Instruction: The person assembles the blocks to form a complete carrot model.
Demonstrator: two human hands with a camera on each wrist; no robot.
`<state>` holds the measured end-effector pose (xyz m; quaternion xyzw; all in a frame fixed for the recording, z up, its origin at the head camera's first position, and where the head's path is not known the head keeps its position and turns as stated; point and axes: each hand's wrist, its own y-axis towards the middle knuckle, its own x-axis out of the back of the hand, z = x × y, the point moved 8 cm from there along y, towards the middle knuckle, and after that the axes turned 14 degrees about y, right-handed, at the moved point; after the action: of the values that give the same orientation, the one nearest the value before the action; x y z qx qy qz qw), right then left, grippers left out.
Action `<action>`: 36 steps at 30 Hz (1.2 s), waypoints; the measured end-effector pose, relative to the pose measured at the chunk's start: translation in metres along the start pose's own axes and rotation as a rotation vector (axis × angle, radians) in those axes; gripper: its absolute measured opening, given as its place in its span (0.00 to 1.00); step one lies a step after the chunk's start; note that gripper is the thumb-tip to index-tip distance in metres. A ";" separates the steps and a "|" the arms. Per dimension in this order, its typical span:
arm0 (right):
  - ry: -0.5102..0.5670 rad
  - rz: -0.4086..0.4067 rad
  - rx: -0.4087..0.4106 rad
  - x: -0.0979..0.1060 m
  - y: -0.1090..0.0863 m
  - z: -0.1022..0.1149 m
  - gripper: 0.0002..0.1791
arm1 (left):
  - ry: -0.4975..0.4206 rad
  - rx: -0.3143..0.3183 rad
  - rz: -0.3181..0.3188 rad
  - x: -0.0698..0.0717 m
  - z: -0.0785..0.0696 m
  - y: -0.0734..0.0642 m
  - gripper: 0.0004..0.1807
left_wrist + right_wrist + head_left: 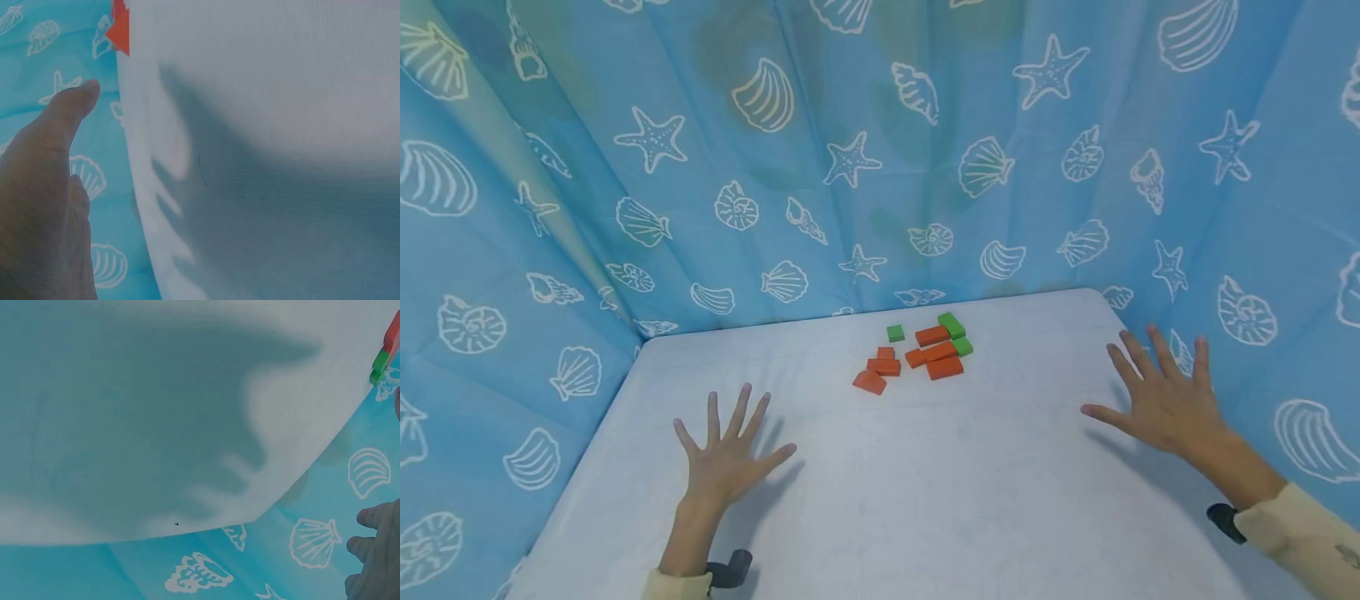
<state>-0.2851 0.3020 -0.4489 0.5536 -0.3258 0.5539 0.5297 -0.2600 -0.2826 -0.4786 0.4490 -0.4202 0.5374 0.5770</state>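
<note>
Both hands hover over a white table with fingers spread, holding nothing. The left hand (721,462) is above the table's left part, its shadow falling on the cloth beneath. Over the right edge is the right hand (1172,408), its thumb pointing inward. Toward the back middle lies a loose group of small blocks. Several are orange-red, such as a block (945,367) at the front right and a wedge-like one (869,382) at the front left. Among the green ones are a small block (896,333) and a longer one (951,325). Neither hand touches any block.
The white table (925,492) has its back edge close to a blue curtain (880,208) printed with white shells and starfish. The curtain also runs along the left and right sides. A dark strap (730,570) sits on the left wrist, another (1227,522) on the right.
</note>
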 end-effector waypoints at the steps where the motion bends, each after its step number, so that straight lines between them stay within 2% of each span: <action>1: 0.000 0.002 0.003 -0.001 0.001 0.001 0.62 | -0.002 0.001 -0.001 0.000 0.001 0.001 0.56; 4: 0.009 0.002 0.028 -0.003 0.003 0.008 0.60 | -0.006 0.002 -0.001 0.000 0.003 0.002 0.55; 8: 0.024 -0.027 0.101 -0.003 0.005 0.021 0.52 | -0.040 -0.003 -0.005 0.003 -0.001 0.005 0.55; 14: 0.107 -0.059 0.138 -0.006 0.009 0.046 0.42 | -0.089 -0.035 -0.037 0.000 -0.023 0.016 0.53; 17: 0.147 -0.072 0.144 -0.009 0.016 0.063 0.38 | -0.085 -0.054 -0.080 -0.002 -0.034 0.023 0.51; 22: 0.185 -0.092 0.161 -0.012 0.035 0.089 0.33 | -0.138 -0.051 -0.160 0.005 -0.050 0.037 0.46; 30: 0.206 -0.002 0.087 -0.035 0.064 0.110 0.33 | -0.263 0.001 -0.136 0.009 -0.090 0.064 0.43; 36: 0.202 0.031 0.053 -0.051 0.080 0.129 0.35 | -0.313 0.028 -0.209 0.018 -0.118 0.082 0.42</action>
<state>-0.3351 0.1497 -0.4569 0.5037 -0.2643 0.6235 0.5364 -0.3404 -0.1627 -0.4847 0.5761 -0.4484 0.4040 0.5511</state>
